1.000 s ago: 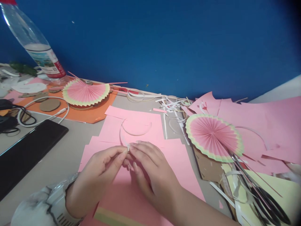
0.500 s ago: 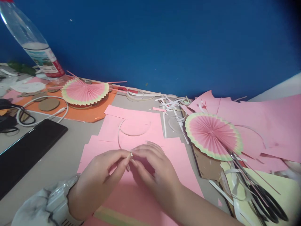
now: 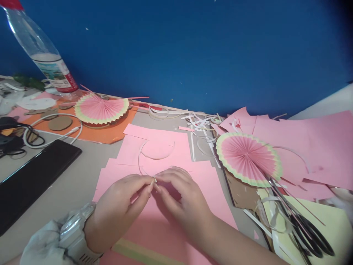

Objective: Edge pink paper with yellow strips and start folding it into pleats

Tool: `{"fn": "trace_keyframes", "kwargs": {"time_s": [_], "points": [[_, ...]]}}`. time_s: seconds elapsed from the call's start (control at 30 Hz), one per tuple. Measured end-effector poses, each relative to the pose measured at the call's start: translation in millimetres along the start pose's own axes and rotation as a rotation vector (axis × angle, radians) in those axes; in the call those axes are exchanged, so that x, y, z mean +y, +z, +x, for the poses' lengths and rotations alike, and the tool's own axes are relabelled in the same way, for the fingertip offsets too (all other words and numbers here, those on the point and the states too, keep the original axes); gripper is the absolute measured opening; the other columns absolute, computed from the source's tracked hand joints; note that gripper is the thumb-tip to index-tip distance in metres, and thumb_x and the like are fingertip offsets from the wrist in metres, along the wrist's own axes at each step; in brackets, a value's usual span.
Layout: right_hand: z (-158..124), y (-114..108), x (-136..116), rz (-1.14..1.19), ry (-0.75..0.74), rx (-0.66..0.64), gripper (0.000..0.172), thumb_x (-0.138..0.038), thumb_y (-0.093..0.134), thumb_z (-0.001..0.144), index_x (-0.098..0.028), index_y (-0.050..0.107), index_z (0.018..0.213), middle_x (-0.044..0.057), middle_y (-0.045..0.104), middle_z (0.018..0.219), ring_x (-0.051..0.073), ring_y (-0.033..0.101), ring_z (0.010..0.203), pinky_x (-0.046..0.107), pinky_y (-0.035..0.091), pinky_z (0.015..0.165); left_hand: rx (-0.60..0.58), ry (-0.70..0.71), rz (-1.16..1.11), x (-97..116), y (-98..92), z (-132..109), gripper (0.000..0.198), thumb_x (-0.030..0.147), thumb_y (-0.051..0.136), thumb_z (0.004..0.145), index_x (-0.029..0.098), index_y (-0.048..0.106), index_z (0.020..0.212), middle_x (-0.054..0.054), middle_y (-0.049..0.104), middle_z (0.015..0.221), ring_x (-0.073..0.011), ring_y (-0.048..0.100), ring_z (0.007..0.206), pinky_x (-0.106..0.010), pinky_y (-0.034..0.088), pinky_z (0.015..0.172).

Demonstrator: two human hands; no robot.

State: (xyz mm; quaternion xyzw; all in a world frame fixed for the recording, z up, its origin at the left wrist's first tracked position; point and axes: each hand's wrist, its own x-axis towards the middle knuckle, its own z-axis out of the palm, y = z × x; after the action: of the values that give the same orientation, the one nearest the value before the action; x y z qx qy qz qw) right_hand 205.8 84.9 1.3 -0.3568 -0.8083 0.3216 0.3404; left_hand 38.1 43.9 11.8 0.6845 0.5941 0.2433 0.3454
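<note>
My left hand [image 3: 121, 206] and my right hand [image 3: 179, 198] meet over a stack of pink paper sheets [image 3: 171, 235]. Both pinch the near end of a thin white paper strip [image 3: 141, 162], thumbs and forefingers pressed together at the same spot. The strip curls away from my fingertips in a loop that lies on the pink paper. A white watch sits on my left wrist.
A pleated pink fan with a green rim [image 3: 248, 158] lies right of my hands, another [image 3: 100, 108] at the back left on orange paper. Black scissors [image 3: 306, 228] rest at the right. A black tablet [image 3: 33, 176], cables and a plastic bottle [image 3: 41, 51] stand left. Paper scraps [image 3: 201, 123] litter the back.
My hands have drawn slightly toward me and lower with the strip end still pinched; the strip's loop has shifted a little on the paper.
</note>
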Motion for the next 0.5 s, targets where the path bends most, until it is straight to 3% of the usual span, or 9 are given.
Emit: {"fn": "trace_keyframes", "kwargs": {"time_s": [0.27, 0.5], "points": [[0, -4, -5, 0.050, 0.084, -0.026, 0.014, -0.011, 0.049, 0.084, -0.020, 0.060, 0.086, 0.001, 0.065, 0.082, 0.015, 0.058, 0.083, 0.030, 0.041, 0.082, 0.006, 0.025, -0.080, 2, -1.3, 1, 0.019, 0.021, 0.042, 0.088, 0.024, 0.060, 0.087, 0.002, 0.066, 0.084, -0.0132, 0.060, 0.080, -0.023, 0.046, 0.071], [8, -13, -5, 0.183, 0.290, 0.000, 0.010, -0.017, 0.046, 0.087, -0.019, 0.057, 0.086, 0.002, 0.062, 0.085, 0.013, 0.058, 0.081, 0.025, 0.043, 0.075, -0.009, 0.189, -0.568, 14, -24.9, -15, 0.025, 0.020, 0.043, 0.091, 0.021, 0.059, 0.073, 0.002, 0.064, 0.066, -0.0117, 0.061, 0.064, -0.024, 0.049, 0.064]]}}
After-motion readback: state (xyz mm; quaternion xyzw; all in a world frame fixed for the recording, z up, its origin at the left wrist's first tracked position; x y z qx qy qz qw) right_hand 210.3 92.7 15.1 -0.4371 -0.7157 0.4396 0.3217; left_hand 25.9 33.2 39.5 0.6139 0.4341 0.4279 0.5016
